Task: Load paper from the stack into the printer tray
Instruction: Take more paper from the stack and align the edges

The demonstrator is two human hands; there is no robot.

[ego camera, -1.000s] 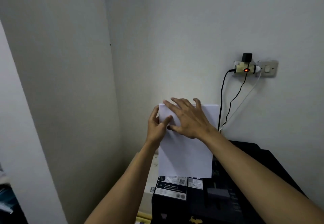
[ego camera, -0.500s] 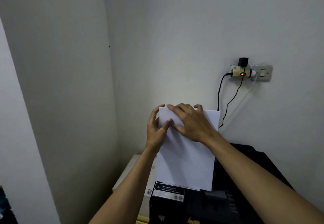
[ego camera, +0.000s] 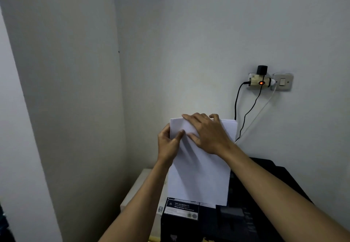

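Upright, the paper (ego camera: 198,175) stands with its bottom edge in the printer (ego camera: 246,219) rear tray, near the wall corner, cables (ego camera: 246,113) just to its right. Left hand (ego camera: 168,143) pinches the left edge, thumb in front. Right hand (ego camera: 208,134) lies flat across the top, fingers straight, its grip open.

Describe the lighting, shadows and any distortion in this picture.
Head view: dim, flat light; soft finger shadows streak down the paper below the right hand and left hand; the printer is nearly black, detail lost; the adapter lamp glows orange; wide-angle bending at wall edges.
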